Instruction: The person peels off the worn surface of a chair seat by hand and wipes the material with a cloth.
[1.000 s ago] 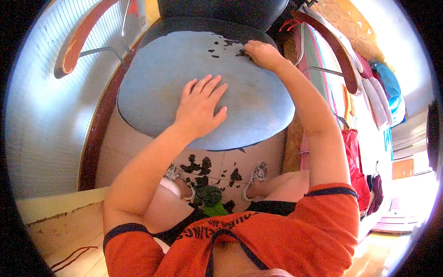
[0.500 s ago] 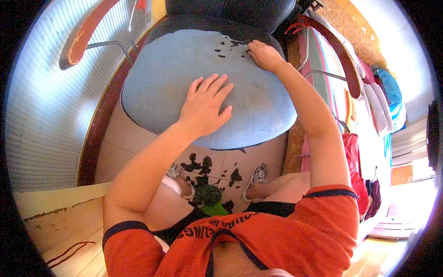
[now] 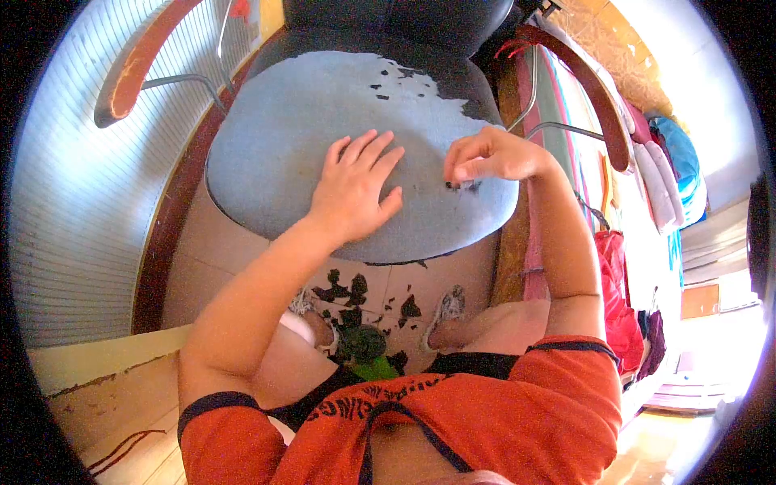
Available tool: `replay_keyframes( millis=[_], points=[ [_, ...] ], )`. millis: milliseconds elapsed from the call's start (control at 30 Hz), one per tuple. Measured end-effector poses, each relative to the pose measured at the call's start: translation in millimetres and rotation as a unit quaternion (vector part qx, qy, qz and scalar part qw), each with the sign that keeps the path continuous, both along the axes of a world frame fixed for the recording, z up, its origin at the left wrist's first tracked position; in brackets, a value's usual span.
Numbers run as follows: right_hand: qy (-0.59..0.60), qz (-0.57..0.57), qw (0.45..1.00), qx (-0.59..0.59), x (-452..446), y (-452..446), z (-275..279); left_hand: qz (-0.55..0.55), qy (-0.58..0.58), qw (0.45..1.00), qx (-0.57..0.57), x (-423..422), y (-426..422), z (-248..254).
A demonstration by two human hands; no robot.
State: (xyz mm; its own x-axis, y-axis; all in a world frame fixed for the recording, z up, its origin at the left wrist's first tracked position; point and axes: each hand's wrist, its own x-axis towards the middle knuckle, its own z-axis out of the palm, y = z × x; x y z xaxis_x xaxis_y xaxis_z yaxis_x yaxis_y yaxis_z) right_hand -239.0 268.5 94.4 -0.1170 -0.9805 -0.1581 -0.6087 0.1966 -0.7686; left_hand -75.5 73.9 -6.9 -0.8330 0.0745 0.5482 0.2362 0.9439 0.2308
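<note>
Chair seat (image 3: 275, 145): before me, between two armrests (image 3: 123, 85), mostly blue cloth (image 3: 420, 214).
Black covering (image 3: 478, 95): ragged along the back; a hard tug there could rip the cloth.
My left hand (image 3: 352, 194): spread, palm down, gripping nothing; if it slipped, the seat might shift.
My right hand (image 3: 493, 153): fingertips bunched by a dark scrap (image 3: 464, 187); I cannot tell whether they grip it. Loosely pinched, it could drop.
Floor (image 3: 202, 259): black scraps (image 3: 358, 288) near my shoes (image 3: 450, 305), possibly slippery underfoot.

The rounded seat (image 3: 283, 153) is mostly blue, ragged black covering (image 3: 455, 74) along its rear.
</note>
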Motion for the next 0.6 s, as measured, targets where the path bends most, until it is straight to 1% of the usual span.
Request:
replay_keyframes(
  millis=[33, 100, 133, 167, 200, 233, 300, 333, 400, 433, 467, 533, 567, 600],
  points=[
    [-0.003, -0.003, 1.000, 0.001, 1.3, -0.7, 0.3, 0.005, -0.001, 1.000, -0.005, -0.3, 0.1, -0.1],
    [-0.004, -0.042, 0.998, -0.049, -3.5, -2.8, 0.6, 0.005, -0.004, 1.000, -0.010, 0.5, 1.4, 0.3],
    [-0.005, -0.045, 0.998, -0.050, -16.8, -7.3, -4.8, 0.009, -0.005, 1.000, -0.014, 1.0, 1.4, 1.4],
    [0.094, -0.151, 0.983, -0.053, -39.7, -14.5, -15.7, 0.013, -0.005, 1.000, -0.017, 0.8, 1.5, 2.3],
    [0.191, -0.254, 0.947, -0.053, -60.3, -19.2, -26.9, 0.012, -0.005, 1.000, -0.016, 0.9, 1.8, 2.5],
    [0.190, -0.255, 0.947, -0.053, -76.4, -21.4, -39.2, 0.011, -0.006, 1.000, -0.017, 1.3, 1.5, 2.0],
    [0.383, -0.249, 0.885, -0.090, -98.8, -28.6, -56.6, 0.013, -0.008, 1.000, -0.020, 1.7, 0.4, 1.9],
    [0.382, -0.247, 0.886, -0.091, -105.7, -30.5, -60.2, 0.010, -0.007, 1.000, -0.022, 1.6, -0.4, 1.8],
    [0.378, -0.288, 0.875, -0.095, -115.8, -32.0, -64.2, 0.008, -0.007, 1.000, -0.022, 1.4, -1.2, 1.1],
    [0.346, -0.289, 0.891, -0.057, -121.6, -35.0, -62.0, 0.009, -0.005, 1.000, -0.023, 1.5, -0.6, 0.9],
    [0.345, -0.290, 0.891, -0.055, -123.7, -34.2, -63.3, 0.010, -0.004, 1.000, -0.025, 1.7, 0.0, 0.9],
    [0.379, -0.217, 0.896, -0.083, -122.4, -36.2, -61.0, 0.008, -0.004, 1.000, -0.026, 1.0, -0.2, 0.5],
    [0.379, -0.218, 0.896, -0.082, -120.4, -36.8, -61.0, 0.009, -0.003, 1.000, -0.027, 1.1, -0.4, 0.3],
    [0.450, -0.175, 0.872, -0.076, -120.9, -37.1, -61.9, 0.009, -0.003, 1.000, -0.026, 1.2, -0.4, 0.2]
  ],
)
